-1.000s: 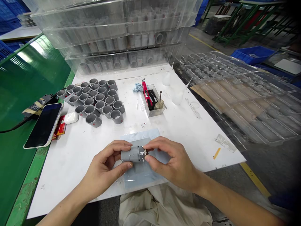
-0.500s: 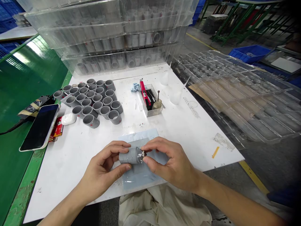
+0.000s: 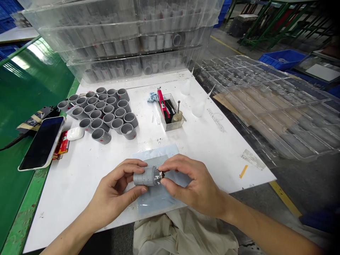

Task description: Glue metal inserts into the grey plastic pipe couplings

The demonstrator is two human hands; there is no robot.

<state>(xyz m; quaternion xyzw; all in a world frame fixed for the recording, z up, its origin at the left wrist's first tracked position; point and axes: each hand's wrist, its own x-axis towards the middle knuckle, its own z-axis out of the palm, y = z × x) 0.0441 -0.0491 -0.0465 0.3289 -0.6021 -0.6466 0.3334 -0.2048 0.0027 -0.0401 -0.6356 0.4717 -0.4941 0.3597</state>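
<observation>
Lying on its side above a light blue sheet (image 3: 148, 207), a grey cylindrical housing (image 3: 145, 177) is held between the thumb and fingers of my left hand (image 3: 119, 193). Its right end carries a small shiny metal fitting (image 3: 161, 174). The thumb and fingertips of my right hand (image 3: 188, 180) pinch that fitting from the right. Fingers partly cover the fitting, so its exact shape is hidden. Several grey cylinders (image 3: 101, 136) stand upright in a cluster at the back left of the white table (image 3: 212, 156).
A clear box (image 3: 174, 126) holds a red-handled tool (image 3: 162, 102) and a small jar (image 3: 177, 117). Two white squeeze bottles (image 3: 198, 109) stand to its right. A phone (image 3: 42, 143) and a white case (image 3: 75, 133) lie at left. Stacked clear bins (image 3: 106, 32) rise behind; clear trays (image 3: 278, 109) sit at right.
Both hands stay on the housing and its metal fitting, with only a slight shift of the fingers. The view has moved slightly.
</observation>
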